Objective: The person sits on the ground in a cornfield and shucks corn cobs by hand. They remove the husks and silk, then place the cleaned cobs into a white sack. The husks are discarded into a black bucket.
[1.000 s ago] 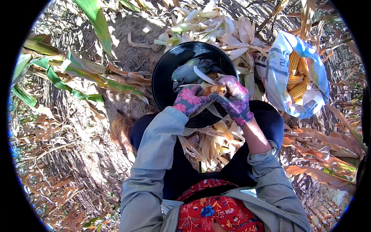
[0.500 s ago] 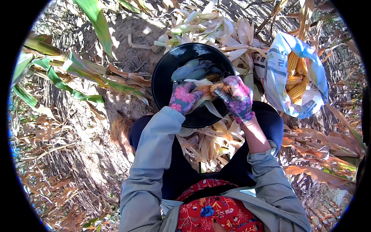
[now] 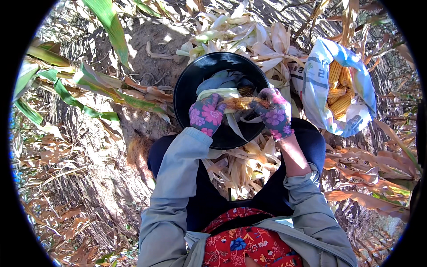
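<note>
Both of my hands wear dark gloves with pink flowers. Between them, over a black tub (image 3: 184, 73), lies a corn cob (image 3: 240, 103) with yellow-orange kernels and brown silk. My left hand (image 3: 207, 114) is closed around its left end, where pale husk (image 3: 218, 93) is peeled back and strips hang down. My right hand (image 3: 273, 114) grips the right end with bent fingers. Beneath the cob, a bundle of grey-blue cloth or gloves (image 3: 221, 80) sits in the tub; its kind is hard to make out.
A white and blue sack (image 3: 316, 84) holding several husked corn cobs (image 3: 340, 91) stands at the right. Dry husks (image 3: 240, 33) are heaped beyond the tub, with more husks (image 3: 242, 167) between my knees. Green-brown corn stalks (image 3: 95, 84) lie at the left.
My left hand has turned, and its fingers now wrap further around the husk. More yellow cob shows between the hands, lying flatter across. The tub has shifted slightly.
</note>
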`<act>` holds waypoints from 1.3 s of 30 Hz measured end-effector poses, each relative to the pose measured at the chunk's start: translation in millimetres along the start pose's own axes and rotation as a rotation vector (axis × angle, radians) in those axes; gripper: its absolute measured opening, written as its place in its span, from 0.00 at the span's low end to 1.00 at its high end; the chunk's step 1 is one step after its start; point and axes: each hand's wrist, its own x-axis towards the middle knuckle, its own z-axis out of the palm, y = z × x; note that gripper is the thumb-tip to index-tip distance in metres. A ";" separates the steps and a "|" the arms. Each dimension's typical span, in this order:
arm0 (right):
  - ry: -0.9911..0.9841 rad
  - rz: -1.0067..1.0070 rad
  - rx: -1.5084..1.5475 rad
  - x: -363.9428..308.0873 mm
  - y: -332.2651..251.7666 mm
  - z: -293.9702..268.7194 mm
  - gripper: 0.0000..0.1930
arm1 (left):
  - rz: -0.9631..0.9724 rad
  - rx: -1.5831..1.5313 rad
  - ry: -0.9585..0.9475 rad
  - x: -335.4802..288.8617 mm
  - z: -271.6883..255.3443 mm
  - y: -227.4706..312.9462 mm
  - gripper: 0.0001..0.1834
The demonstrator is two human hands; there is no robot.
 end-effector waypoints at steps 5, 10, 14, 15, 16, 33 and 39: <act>-0.185 -0.168 -0.026 -5.1 2.2 6.7 0.18 | -0.100 -0.042 0.017 0.3 -1.9 -8.1 0.12; -0.080 -0.056 -0.119 -5.5 -7.9 1.6 0.15 | 0.084 0.190 -0.050 -2.8 -4.0 -2.1 0.12; -0.023 -0.041 -0.057 -5.9 -6.3 2.3 0.14 | 0.075 0.335 -0.154 -0.2 -10.0 2.9 0.12; -0.013 -0.051 -0.054 -6.3 -1.9 4.4 0.15 | 0.091 0.294 -0.168 -0.1 -8.3 3.3 0.12; -0.003 -0.061 -0.052 -6.4 2.3 5.8 0.15 | 0.107 0.254 -0.183 -0.9 -6.0 3.5 0.12; -0.180 -0.142 -0.247 -13.5 -10.3 14.2 0.14 | -0.107 0.010 -0.246 -3.4 4.9 -5.1 0.25; -0.138 -0.085 -0.129 -13.6 -11.2 25.2 0.13 | 0.154 0.192 -0.190 -12.0 8.9 -4.4 0.18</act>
